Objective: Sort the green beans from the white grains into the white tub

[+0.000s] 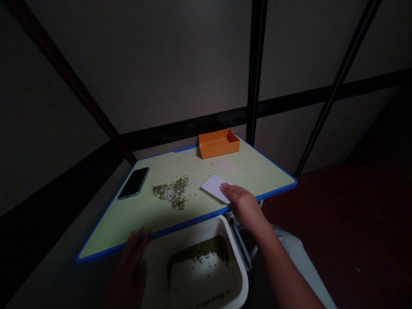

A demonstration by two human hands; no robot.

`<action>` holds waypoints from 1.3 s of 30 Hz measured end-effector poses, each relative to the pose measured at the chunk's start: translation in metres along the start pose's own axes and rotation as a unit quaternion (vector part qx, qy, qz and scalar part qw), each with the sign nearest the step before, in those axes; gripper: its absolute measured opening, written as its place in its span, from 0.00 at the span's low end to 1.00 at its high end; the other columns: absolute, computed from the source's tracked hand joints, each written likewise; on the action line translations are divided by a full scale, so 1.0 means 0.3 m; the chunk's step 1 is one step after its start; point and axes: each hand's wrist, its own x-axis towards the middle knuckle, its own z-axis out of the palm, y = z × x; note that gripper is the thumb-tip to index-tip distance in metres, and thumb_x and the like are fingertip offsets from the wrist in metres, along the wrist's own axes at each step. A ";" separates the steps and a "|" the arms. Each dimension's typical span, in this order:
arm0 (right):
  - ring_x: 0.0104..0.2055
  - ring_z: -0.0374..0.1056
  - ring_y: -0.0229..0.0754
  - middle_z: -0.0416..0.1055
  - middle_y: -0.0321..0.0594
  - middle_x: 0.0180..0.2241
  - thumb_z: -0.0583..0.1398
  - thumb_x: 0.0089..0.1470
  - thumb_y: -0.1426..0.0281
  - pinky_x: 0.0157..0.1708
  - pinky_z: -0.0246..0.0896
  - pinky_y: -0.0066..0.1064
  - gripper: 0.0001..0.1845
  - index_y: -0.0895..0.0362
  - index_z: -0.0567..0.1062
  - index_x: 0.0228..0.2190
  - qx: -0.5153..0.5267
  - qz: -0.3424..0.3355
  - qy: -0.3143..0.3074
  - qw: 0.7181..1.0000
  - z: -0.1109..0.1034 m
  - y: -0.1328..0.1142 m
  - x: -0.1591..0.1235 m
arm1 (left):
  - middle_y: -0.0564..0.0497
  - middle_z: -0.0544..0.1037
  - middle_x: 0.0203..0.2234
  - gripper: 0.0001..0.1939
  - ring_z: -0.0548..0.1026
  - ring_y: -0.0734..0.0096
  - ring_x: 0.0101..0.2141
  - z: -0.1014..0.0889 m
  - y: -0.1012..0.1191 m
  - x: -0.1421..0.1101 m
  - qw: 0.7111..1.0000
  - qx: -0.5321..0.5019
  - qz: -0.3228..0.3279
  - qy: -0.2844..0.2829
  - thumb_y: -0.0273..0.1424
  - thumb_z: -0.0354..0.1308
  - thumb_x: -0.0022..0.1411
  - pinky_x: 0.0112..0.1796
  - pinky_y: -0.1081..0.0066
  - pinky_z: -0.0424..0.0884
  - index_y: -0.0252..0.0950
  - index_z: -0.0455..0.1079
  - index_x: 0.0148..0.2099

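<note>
My right hand grips a flat white plastic card with its fingertips on top, and the card lies tilted low at the table's front edge. To its left is a scattered pile of small green beans, with white grains in its middle. Behind the card lies a thin patch of pale grains. At the lower left, my left hand, in dark shadow, is closed at the left side of a white plastic bin. Green beans lie heaped along the bin's far side, below the table edge.
An orange open box stands at the back of the pale green table, which has a blue rim. A phone lies on the left side. Dark-framed panels rise right behind the table. My leg is at the right.
</note>
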 end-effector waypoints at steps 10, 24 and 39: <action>0.56 0.70 0.47 0.73 0.47 0.54 0.52 0.46 0.86 0.60 0.62 0.47 0.35 0.56 0.75 0.54 0.038 0.009 0.028 0.999 0.005 0.017 -0.010 | 0.55 0.63 0.64 0.25 0.62 0.56 0.62 -0.001 0.010 0.000 1.000 0.004 -0.009 -0.001 0.35 0.47 0.67 0.58 0.54 0.64 0.50 0.62 0.65; 0.56 0.71 0.45 0.72 0.46 0.55 0.54 0.47 0.85 0.57 0.65 0.36 0.33 0.57 0.74 0.54 0.073 -0.001 -0.082 0.994 0.024 -0.102 0.145 | 0.54 0.66 0.63 0.24 0.64 0.56 0.61 0.004 0.017 -0.008 1.000 -0.011 -0.028 0.007 0.36 0.49 0.65 0.58 0.56 0.65 0.49 0.67 0.62; 0.53 0.73 0.42 0.77 0.43 0.50 0.52 0.56 0.79 0.54 0.66 0.36 0.22 0.56 0.76 0.49 0.237 -0.090 -0.101 0.962 0.044 -0.084 0.166 | 0.54 0.66 0.62 0.26 0.64 0.59 0.61 0.061 0.035 -0.027 0.996 -0.058 -0.028 0.054 0.30 0.49 0.62 0.61 0.58 0.60 0.48 0.68 0.61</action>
